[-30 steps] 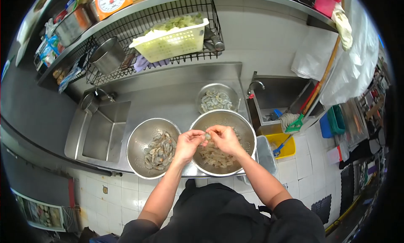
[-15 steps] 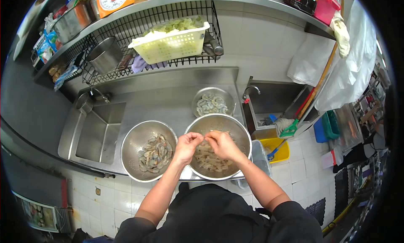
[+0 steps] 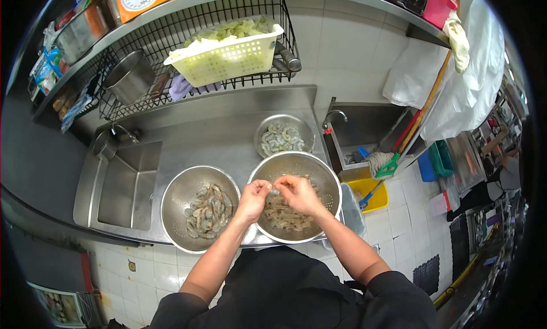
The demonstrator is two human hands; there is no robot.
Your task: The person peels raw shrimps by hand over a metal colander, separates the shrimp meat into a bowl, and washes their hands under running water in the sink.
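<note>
My left hand (image 3: 254,199) and my right hand (image 3: 297,194) are both closed in a pinch above the right steel colander (image 3: 263,172). Between their fingertips shows a small greyish shrimp (image 3: 274,191), mostly hidden by the fingers. Brownish shrimp shells (image 3: 288,216) lie in this colander. To the left, another steel colander (image 3: 176,201) holds a heap of grey shrimp in their shells (image 3: 209,210). Behind the right colander, a smaller steel bowl (image 3: 262,129) contains pale peeled shrimp (image 3: 283,138).
The steel counter (image 3: 194,136) has a sink (image 3: 128,186) at its left. Overhead, a wire rack (image 3: 165,30) carries a yellow basket of leaves (image 3: 228,58) and a pot (image 3: 130,77). At right stand a second sink (image 3: 370,121), a mop (image 3: 419,115) and a yellow bucket (image 3: 376,201).
The view has shifted slightly. Both hands stay pinched above the right colander, and a small gap with the greyish shrimp now shows between their fingertips.
</note>
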